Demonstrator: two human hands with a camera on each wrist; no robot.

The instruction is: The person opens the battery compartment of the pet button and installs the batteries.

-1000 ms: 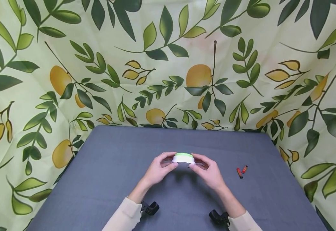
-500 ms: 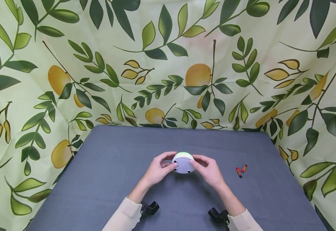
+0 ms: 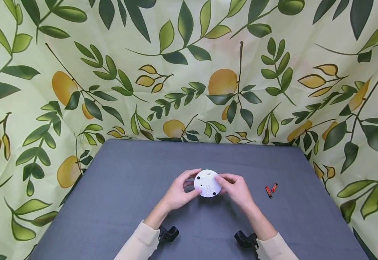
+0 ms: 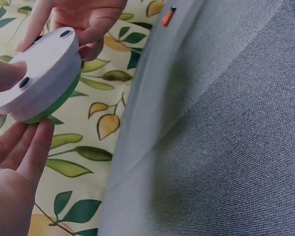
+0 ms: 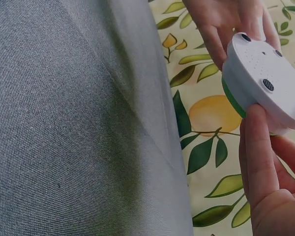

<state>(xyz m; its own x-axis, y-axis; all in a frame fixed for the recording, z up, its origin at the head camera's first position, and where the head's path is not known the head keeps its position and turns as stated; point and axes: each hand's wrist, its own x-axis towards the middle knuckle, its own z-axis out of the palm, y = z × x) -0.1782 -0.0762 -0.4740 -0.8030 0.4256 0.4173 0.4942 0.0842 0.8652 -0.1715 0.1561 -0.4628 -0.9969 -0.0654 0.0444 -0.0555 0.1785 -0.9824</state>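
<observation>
Both hands hold a round white buzzer button (image 3: 207,183) above the table, its underside turned up to the head camera. Small speaker holes, dark rubber feet and a battery cover line show on that underside. Its green top (image 4: 56,104) faces away, visible along the edge in the wrist views. My left hand (image 3: 179,191) grips the left rim, thumb on the underside and fingers beneath. At the right rim, my right hand (image 3: 235,189) pinches it with the thumb over the cover area. Two red batteries (image 3: 268,192) lie on the table to the right.
A grey cloth covers the table (image 3: 137,162). Leaf-and-fruit patterned fabric (image 3: 182,108) rises behind it and along both sides. Black camera mounts (image 3: 168,234) sit at both wrists, below the light sleeves.
The buzzer button has been tipped over from green top up to its underside facing the head camera. Both hands keep hold of it, and the batteries stay put.
</observation>
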